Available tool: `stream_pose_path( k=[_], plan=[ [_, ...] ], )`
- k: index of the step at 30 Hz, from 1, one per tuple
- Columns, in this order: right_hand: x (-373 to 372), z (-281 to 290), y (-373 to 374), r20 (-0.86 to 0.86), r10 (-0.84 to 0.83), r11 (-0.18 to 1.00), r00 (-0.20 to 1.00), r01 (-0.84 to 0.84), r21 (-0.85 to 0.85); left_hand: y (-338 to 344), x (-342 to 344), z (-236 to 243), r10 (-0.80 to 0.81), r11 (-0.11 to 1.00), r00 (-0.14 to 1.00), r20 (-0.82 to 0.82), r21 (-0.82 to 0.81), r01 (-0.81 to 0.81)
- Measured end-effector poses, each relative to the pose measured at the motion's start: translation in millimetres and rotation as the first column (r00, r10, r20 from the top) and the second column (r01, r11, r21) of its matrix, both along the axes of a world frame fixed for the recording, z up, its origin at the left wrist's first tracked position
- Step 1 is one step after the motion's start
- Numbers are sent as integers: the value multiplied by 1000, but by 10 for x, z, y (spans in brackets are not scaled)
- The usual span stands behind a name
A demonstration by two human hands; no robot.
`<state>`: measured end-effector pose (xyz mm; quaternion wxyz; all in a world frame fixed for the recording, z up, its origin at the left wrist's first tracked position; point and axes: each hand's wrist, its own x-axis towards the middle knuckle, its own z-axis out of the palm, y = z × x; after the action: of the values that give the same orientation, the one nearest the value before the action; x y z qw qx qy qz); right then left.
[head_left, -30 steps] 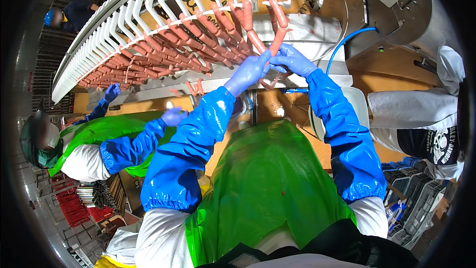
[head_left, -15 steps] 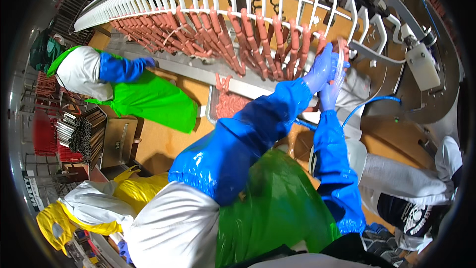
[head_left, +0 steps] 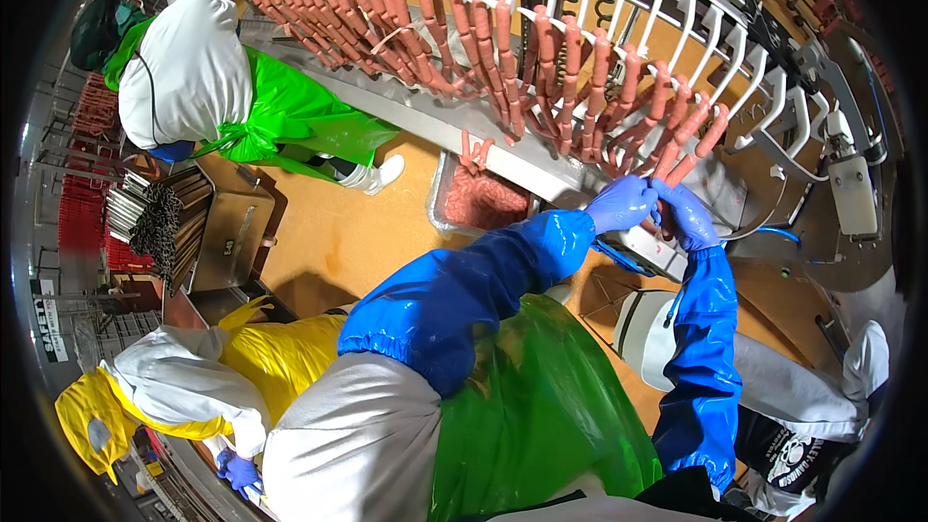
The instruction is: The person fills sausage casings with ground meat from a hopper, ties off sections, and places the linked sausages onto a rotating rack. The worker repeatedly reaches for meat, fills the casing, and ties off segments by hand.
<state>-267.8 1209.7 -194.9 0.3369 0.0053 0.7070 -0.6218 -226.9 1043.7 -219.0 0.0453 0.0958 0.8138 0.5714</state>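
Note:
Both of my purple-gloved hands meet at the lower end of a string of pink sausage links [head_left: 692, 122] hanging from white hooks [head_left: 713, 37]. My left hand [head_left: 622, 205] is closed, its fingertips pinched against the links' lower end. Close beside it, my right hand [head_left: 688, 214] curls its fingers round the same sausages. The exact grip is partly hidden where the fingers overlap. More linked sausages [head_left: 507, 63] hang in loops along the hook rail to the left.
A metal trough [head_left: 551, 169] runs below the hanging links. A tub of sausages [head_left: 488, 201] stands beside it. A person in a green apron [head_left: 290, 101] is at the far left, another in yellow [head_left: 290, 353] at the near left. Machinery with a white block [head_left: 853, 195] stands at right.
My hands have come down from the hooks to the links' lower end. More sausages now hang at the right of the rail. The person in green has turned and moved left.

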Motion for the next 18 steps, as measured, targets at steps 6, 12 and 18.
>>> stream_pose_path(
  k=[6,12,18],
  plan=[
    [24,-397,-180,-193,-45,977,980,84,199,-1040,877,-1988,-223,901,828,-515,-433,-26],
    [142,-365,-193,-179,-205,947,962,241,212,-2598,2461,-2211,43,814,899,437,-536,222],
    [263,-264,319,-286,-309,916,907,364,167,-3374,2776,-2711,-122,653,991,57,-747,124]
  ],
)
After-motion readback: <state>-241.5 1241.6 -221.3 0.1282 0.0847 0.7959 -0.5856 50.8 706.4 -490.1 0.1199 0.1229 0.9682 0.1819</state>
